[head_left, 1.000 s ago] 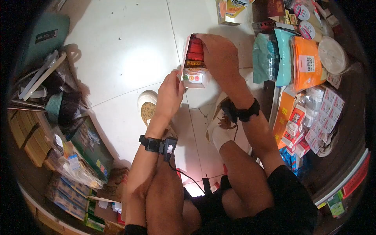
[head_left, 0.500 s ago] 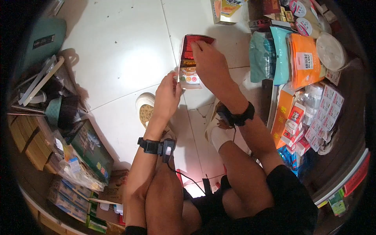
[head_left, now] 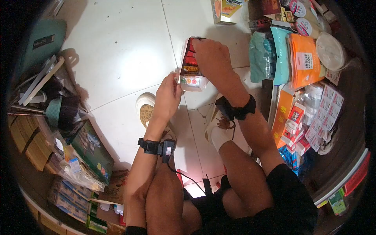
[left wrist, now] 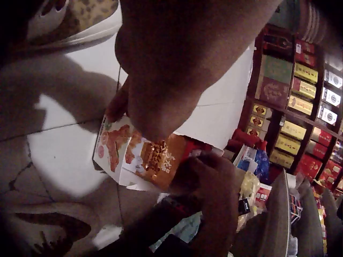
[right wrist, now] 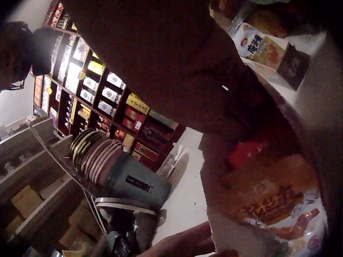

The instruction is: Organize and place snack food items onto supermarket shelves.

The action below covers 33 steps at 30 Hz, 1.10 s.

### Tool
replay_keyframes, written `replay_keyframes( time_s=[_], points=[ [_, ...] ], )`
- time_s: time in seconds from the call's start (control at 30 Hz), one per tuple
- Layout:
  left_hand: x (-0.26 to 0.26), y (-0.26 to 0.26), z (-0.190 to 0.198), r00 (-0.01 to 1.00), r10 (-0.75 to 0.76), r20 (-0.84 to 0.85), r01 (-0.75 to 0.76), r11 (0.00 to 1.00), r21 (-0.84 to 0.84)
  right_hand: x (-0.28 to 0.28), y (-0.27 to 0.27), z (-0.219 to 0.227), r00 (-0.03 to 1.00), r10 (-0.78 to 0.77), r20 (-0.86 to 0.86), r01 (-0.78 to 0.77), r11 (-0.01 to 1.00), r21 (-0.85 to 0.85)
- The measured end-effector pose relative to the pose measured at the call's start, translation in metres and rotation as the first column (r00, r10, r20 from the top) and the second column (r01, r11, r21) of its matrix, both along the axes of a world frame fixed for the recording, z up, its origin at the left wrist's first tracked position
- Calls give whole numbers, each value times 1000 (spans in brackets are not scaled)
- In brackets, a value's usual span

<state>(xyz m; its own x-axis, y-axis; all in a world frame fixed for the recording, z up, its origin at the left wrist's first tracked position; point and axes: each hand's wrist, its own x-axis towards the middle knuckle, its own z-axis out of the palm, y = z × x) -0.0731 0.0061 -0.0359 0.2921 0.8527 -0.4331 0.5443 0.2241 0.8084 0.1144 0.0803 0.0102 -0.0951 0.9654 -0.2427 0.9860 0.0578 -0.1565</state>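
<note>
In the head view an open snack box (head_left: 197, 85) stands over the tiled floor, in front of the shoes. Its outside carries white and orange-brown food print (left wrist: 115, 152) in the left wrist view. Red packets (head_left: 189, 59) fill the top part, with an orange strip below them. My left hand (head_left: 168, 96) grips the box by its left edge, fingers along the wall. My right hand (head_left: 214, 58) reaches over the right side into the opening, fingers bent down among the packets. Its fingertips are hidden in the head view, so I cannot tell whether they pinch a packet.
Another snack box (head_left: 229, 11) stands farther off on the floor. Bagged goods, including an orange pack (head_left: 303, 62), line the right side. A green bin (head_left: 43, 37), a brush and cartons stand left. Shelves of boxes (left wrist: 300, 104) rise beyond.
My right hand shifted left across the red packets, fingers showing on them, then moved back right and lower over the box's side. The left hand keeps its hold on the edge.
</note>
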Motion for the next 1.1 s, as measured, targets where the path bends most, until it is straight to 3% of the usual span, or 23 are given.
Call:
replay_keyframes(
  time_s=[0.17, 0.3, 0.4, 0.47, 0.6, 0.67, 0.7, 0.73, 0.77, 0.8, 0.87, 0.97, 1.03, 1.1],
  points=[
    [-2, -1, -3, 1000, -18, 4, 18, 999, 39, 7, 0, -1, 998, 69, -6, -69, 995, 66],
    [-1, -1, -2, 1000, 2, 15, -2, 1000, 17, 11, -3, -6, 998, 37, -55, -30, 993, 114],
    [0, 1, 3, 1000, 6, 15, -6, 1000, 7, 15, -8, -10, 992, 55, -115, -28, 976, 218],
    [0, 1, 4, 1000, 4, 12, -4, 1000, -11, 18, -15, -11, 962, 113, -251, -18, 936, 351],
    [0, -1, -3, 1000, -11, 24, 10, 999, 50, 28, -25, -8, 971, 144, -192, -29, 865, 502],
    [2, -1, -5, 999, -8, 52, 4, 997, 79, 30, -37, -17, 901, -139, -411, 331, 833, 443],
    [4, -1, -5, 996, 30, 81, -33, 999, 41, 30, -45, -20, 902, -137, -409, 329, 832, 447],
    [6, 0, -5, 992, 69, 108, -70, 998, 2, 28, -56, -24, 811, -233, -537, 378, 909, 177],
    [7, -1, -11, 992, 71, 109, -72, 997, 6, 26, -65, -30, 701, -354, -619, 371, 922, -108],
    [8, -4, -18, 987, 80, 139, -75, 996, -45, 25, -74, -39, 701, -352, -620, 370, 923, -106],
    [7, -5, -20, 981, 92, 173, -77, 993, -92, 24, -88, -53, 588, -492, -642, 261, 867, -425],
    [7, 4, -13, 973, 71, 218, -81, 996, 38, 24, -85, -51, 518, -544, -661, 310, 839, -447],
    [9, 6, -7, 937, 177, 300, -167, 984, -59, 28, -76, -34, 481, -565, -671, 338, 825, -453],
    [8, 18, 24, 957, 120, 262, -102, 991, -81, 38, -65, -10, 446, -599, -665, 307, 800, -515]
  ],
)
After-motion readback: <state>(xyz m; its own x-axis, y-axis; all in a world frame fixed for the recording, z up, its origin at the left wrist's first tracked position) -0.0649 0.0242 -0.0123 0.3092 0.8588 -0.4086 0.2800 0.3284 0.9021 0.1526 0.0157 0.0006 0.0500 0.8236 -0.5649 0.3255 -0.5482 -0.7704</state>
